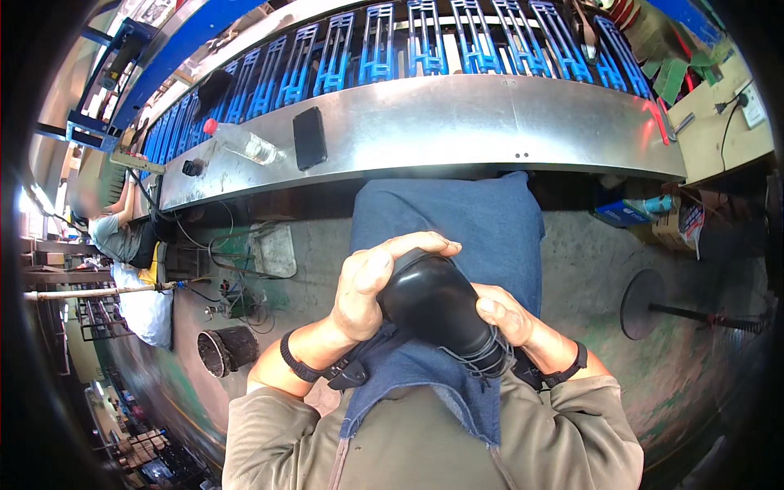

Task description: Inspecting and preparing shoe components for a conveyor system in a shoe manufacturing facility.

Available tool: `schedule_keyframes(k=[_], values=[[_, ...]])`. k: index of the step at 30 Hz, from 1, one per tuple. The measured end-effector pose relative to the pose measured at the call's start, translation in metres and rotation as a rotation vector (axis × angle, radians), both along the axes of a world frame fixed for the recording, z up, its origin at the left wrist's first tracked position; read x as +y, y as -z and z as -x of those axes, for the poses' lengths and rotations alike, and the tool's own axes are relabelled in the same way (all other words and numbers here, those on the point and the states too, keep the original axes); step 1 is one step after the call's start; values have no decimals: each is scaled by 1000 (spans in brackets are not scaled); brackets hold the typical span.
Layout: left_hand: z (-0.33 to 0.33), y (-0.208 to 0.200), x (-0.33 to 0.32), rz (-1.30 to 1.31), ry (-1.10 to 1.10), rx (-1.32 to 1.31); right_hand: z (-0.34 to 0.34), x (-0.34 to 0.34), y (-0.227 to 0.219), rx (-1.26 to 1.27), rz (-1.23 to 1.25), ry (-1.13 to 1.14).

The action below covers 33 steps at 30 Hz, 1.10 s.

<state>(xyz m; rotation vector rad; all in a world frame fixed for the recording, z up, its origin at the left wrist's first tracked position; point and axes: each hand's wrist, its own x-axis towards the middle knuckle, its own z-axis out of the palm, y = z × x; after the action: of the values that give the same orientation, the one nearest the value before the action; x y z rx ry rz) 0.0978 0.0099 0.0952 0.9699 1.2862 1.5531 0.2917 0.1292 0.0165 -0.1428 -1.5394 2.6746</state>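
Both hands hold a black shoe point(437, 306) over a denim apron point(457, 220) on the lap. Left hand point(367, 290) is closed over the toe end, fingers curled across the top. Right hand point(506, 318) clasps the laced end from the side, thumb pressed on the upper. Judged step: pressing or shaping the upper by hand. A next move would call for firm, even pressure with the shoe kept steady. A steel tabletop point(457, 122) ahead carries a dark phone point(309, 137) and a clear bottle point(241, 141).
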Motion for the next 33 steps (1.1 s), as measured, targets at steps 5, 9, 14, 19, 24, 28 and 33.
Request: schedule_keyframes(k=[5, 9, 14, 19, 24, 28, 33], values=[[-3, 0, -9, 31, 66, -2, -7, -4, 18, 10, 3, 1], [-8, -5, -13, 77, 83, -13, -5, -2, 15, 23, 29, 1], [4, -21, -20, -72, 90, 523, -9, -3, 11, 9, 44, 20], [4, -17, -19, -63, 105, 688, -12, -11, 19, -8, 113, 89], [-9, 2, -13, -116, -65, 762, -17, -10, 19, -51, 166, 79], [-15, 6, -7, -104, -156, 869, -20, -6, 27, -39, 150, 86], [-27, 20, -3, 20, -207, 565, -22, -5, 34, -59, 297, 154]])
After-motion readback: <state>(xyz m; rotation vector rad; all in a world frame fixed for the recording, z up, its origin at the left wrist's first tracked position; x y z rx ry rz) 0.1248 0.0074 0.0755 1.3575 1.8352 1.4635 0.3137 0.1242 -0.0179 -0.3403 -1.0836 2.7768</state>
